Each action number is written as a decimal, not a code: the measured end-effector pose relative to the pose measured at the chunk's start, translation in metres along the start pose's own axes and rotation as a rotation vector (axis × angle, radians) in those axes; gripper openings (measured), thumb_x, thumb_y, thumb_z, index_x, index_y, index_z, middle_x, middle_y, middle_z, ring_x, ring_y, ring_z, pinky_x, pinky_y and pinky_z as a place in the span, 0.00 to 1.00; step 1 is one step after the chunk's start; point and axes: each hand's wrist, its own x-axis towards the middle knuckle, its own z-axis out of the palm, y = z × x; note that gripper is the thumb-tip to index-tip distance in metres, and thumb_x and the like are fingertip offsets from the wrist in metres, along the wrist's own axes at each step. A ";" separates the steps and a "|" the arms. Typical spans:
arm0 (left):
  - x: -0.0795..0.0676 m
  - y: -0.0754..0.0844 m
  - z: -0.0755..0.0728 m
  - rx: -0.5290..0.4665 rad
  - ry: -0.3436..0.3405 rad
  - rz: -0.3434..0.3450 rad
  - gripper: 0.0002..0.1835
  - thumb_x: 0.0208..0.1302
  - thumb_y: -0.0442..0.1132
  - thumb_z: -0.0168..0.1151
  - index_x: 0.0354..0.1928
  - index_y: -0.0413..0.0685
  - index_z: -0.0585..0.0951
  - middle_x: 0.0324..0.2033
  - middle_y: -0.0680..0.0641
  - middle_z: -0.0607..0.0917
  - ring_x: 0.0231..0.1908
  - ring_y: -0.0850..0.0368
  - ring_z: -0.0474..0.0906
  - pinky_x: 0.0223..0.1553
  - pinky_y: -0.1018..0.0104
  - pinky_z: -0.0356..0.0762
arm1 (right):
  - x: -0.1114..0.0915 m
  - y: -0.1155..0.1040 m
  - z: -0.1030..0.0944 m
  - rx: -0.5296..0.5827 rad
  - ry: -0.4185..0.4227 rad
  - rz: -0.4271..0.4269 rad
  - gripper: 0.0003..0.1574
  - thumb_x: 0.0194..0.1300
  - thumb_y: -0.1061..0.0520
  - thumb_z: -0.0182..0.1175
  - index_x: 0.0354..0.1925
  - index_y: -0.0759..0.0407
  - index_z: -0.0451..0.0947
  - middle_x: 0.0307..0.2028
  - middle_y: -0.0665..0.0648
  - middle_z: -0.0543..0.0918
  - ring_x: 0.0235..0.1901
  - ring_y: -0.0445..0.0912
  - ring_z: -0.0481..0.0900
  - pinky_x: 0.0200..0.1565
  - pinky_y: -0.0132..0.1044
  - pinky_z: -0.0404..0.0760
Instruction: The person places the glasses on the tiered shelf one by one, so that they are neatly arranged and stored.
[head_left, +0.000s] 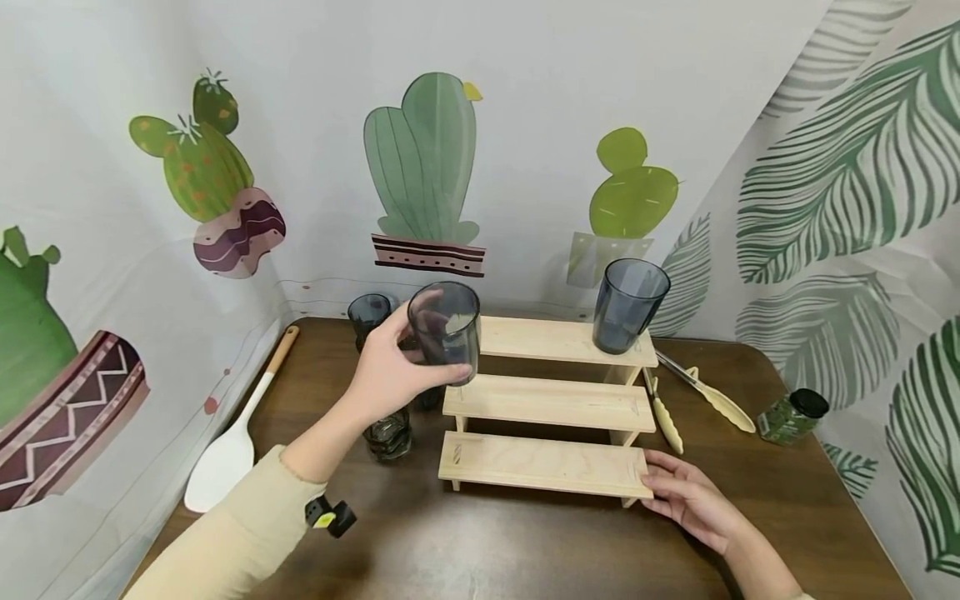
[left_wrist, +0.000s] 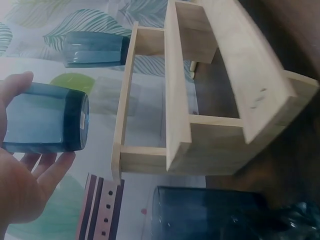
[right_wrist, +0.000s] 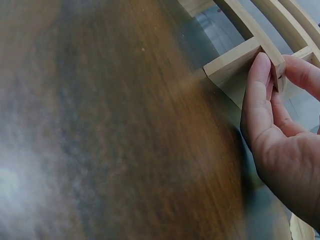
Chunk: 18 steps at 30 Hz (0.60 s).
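Note:
A smoky blue-grey glass tumbler (head_left: 452, 329) is in my left hand (head_left: 386, 375), thumb on the near side and fingers around the far side. Hand and tumbler hover above the left end of a three-tier wooden step rack (head_left: 543, 463); the left wrist view shows a gap between tumbler (left_wrist: 42, 117) and rack (left_wrist: 177, 95). At the rack's lower right corner, my right hand (head_left: 693, 498) pinches the end of the lowest shelf between thumb and fingers, also seen in the right wrist view. A similar tumbler (head_left: 632, 304) stands upright on the top shelf's right end.
Left of the rack stand more dark glasses (head_left: 369, 310), partly hidden by my left arm, one with a wavy base (head_left: 388, 437). A white spatula (head_left: 225, 458) lies at far left. Tongs (head_left: 716, 400) and a dark-lidded jar (head_left: 795, 415) lie on the right.

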 end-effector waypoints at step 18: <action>0.068 -0.014 0.047 0.098 0.025 -0.030 0.48 0.48 0.53 0.86 0.73 0.69 0.73 0.56 0.54 0.81 0.55 0.53 0.77 0.54 0.49 0.78 | -0.002 0.000 0.001 0.016 0.003 -0.013 0.21 0.78 0.67 0.51 0.62 0.50 0.68 0.52 0.56 0.81 0.48 0.46 0.83 0.49 0.37 0.84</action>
